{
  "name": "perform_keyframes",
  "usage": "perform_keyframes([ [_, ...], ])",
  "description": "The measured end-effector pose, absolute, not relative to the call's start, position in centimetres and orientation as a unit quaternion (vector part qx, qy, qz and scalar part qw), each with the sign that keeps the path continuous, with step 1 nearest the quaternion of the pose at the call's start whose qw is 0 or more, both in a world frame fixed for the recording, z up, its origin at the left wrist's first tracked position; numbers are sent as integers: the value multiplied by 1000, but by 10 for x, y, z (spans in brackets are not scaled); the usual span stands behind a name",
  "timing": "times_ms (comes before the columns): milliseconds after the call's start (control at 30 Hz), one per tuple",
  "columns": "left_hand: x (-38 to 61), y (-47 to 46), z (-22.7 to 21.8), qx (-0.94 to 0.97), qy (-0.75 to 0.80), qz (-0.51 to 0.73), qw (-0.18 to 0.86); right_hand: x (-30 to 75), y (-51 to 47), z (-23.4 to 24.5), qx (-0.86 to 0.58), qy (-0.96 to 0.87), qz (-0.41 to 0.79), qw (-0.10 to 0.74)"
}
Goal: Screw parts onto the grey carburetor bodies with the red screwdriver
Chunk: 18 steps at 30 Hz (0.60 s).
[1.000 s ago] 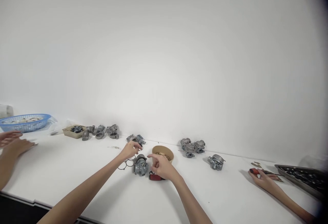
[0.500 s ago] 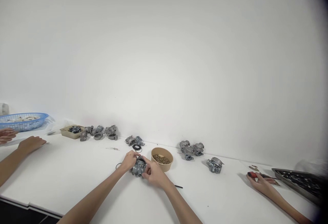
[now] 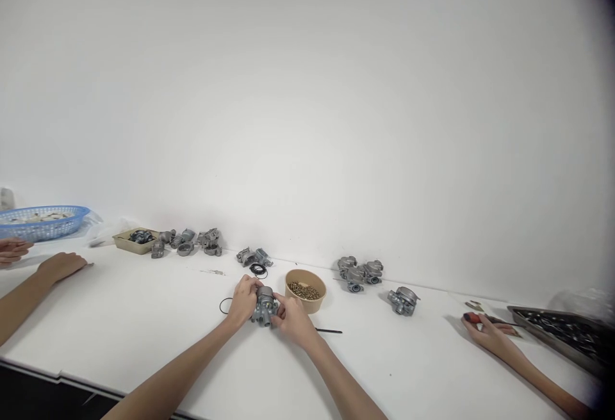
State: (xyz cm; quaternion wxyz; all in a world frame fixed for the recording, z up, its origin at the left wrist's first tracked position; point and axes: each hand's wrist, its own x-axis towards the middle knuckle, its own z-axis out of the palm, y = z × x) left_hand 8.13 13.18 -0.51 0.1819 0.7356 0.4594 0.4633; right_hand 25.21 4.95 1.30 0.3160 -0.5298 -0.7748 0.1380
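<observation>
Both my hands grip one grey metal carburettor (image 3: 264,305) just above the white table (image 3: 144,317). My left hand (image 3: 244,301) wraps its left side with curled fingers. My right hand (image 3: 291,319) closes on its right side, thumb on top. A thin black ring (image 3: 225,305) lies on the table just left of my left hand. A black rod (image 3: 329,330), partly hidden by my right hand, sticks out to the right. A tan bowl (image 3: 305,290) of small brass screws stands right behind my right hand.
More grey carburettors sit along the wall in a centre pile (image 3: 360,273), a single one (image 3: 403,300) and a left group (image 3: 185,242). A tan tray (image 3: 135,241), a blue basket (image 3: 42,221) and a dark tray (image 3: 562,333) stand around. Other people's hands rest at left (image 3: 60,265) and right (image 3: 487,330).
My left hand came back from the black rings near the wall. Both hands closed on the carburettor and lifted it slightly. The red-handled tool is now hidden under my right hand.
</observation>
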Motion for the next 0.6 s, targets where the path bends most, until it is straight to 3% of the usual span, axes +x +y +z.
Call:
perform_keyframes([
  [167, 77, 111, -7, 742, 380, 525, 173, 243, 40, 2, -588, -760, 56, 271],
  [333, 65, 89, -8, 774, 303, 535, 148, 230, 28, -15, -590, -771, -120, 208],
  [600, 58, 71, -2, 825, 207, 520, 78, 240, 15, -49, -503, -795, -244, 237],
])
